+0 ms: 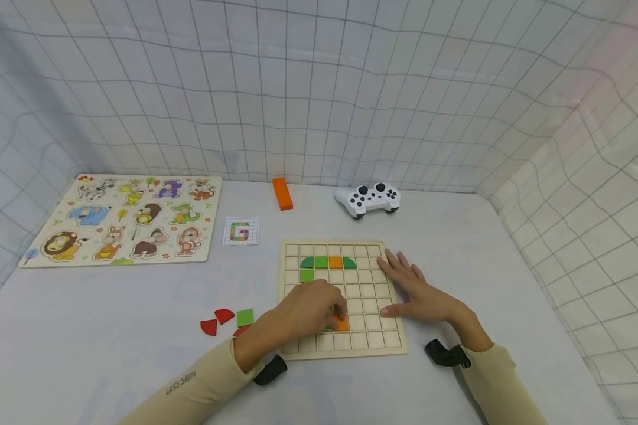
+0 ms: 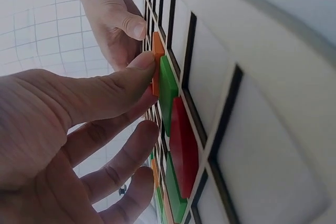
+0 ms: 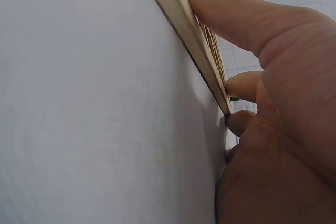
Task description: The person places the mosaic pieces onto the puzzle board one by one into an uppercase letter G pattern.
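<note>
A wooden grid board (image 1: 374, 340) lies on the table under both hands. In its lower part, my left hand (image 1: 313, 307) pinches an orange square tile (image 1: 342, 323) between thumb and index finger, right at a cell. The left wrist view shows a green tile (image 2: 167, 90) beside it, then a red rounded tile (image 2: 184, 148). My right hand (image 1: 422, 295) rests along the board's right edge, fingers spread. Along an upper row sit a green quarter-round tile (image 1: 308, 262), a green square (image 1: 321, 262), another orange square (image 1: 335, 262) and a second green quarter-round (image 1: 349, 263).
Red quarter-round tiles (image 1: 209, 327) and a loose green square (image 1: 245, 317) lie left of the board. Behind them are a pattern card (image 1: 250, 239) and an animal puzzle board (image 1: 124, 260). An orange block (image 1: 283, 195) and a white game controller (image 1: 372, 199) stand at the back.
</note>
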`<state>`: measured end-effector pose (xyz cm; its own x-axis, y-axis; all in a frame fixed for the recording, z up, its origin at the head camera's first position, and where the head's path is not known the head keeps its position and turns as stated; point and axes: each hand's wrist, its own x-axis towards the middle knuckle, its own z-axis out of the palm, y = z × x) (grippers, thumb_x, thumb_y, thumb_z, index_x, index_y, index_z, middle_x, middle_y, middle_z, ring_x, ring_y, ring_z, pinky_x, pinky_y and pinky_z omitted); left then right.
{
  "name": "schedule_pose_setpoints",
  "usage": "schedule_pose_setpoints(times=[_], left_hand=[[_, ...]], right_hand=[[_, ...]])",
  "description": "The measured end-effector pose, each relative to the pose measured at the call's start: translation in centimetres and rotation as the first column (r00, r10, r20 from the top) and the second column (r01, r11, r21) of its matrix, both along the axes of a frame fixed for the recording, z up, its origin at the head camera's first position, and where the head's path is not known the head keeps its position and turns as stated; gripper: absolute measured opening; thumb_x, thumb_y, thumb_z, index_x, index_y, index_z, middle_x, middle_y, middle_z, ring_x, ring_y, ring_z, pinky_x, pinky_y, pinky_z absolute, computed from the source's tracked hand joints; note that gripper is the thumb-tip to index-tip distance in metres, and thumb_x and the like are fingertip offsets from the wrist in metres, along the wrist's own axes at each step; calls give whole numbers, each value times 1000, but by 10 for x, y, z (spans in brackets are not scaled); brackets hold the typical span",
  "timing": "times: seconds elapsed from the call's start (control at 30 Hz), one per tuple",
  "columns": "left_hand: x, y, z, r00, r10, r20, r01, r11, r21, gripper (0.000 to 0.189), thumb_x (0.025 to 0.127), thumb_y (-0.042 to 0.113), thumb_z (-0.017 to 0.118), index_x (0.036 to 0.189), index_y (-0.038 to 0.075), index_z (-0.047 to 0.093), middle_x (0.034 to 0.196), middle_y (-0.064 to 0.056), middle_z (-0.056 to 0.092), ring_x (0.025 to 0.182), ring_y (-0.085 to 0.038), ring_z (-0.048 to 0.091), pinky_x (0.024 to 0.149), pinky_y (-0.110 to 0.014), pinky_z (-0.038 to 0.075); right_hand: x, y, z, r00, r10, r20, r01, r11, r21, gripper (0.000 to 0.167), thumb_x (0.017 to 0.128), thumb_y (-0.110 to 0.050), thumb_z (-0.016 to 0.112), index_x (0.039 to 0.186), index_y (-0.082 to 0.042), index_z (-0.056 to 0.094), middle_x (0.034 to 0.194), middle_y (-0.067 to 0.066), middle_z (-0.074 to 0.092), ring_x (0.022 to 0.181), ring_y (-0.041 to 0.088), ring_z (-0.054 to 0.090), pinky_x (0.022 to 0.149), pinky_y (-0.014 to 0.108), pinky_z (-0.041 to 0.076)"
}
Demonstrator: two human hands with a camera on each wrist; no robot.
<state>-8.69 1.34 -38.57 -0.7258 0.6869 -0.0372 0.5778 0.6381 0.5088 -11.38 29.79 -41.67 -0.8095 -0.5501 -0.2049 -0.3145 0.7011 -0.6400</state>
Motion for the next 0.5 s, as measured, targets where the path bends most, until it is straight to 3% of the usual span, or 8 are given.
schedule_pose_setpoints(times=[0.27,0.5], left_hand=[[1,-1,2,1000,-2,-8,2,1000,-21,5,83,16,82,86,20,79,86,11,72,83,-5,61,73,-24,52],[4,-22,9,999,39,21,-38,999,-21,6,87,16,78,92,19,79,92,10,72,82,-6,60,71,-26,50]], right_hand=[[1,-1,1,1000,-11,13,11,1000,-7,106,84,-44,78,162,-17,12,169,9,-8,153,36,-17,118,64,-9],[1,-1,0,1000,-10,11,10,1000,-12,106,84,-45,78,162,-18,12,169,7,-8,154,36,-17,118,64,-9]])
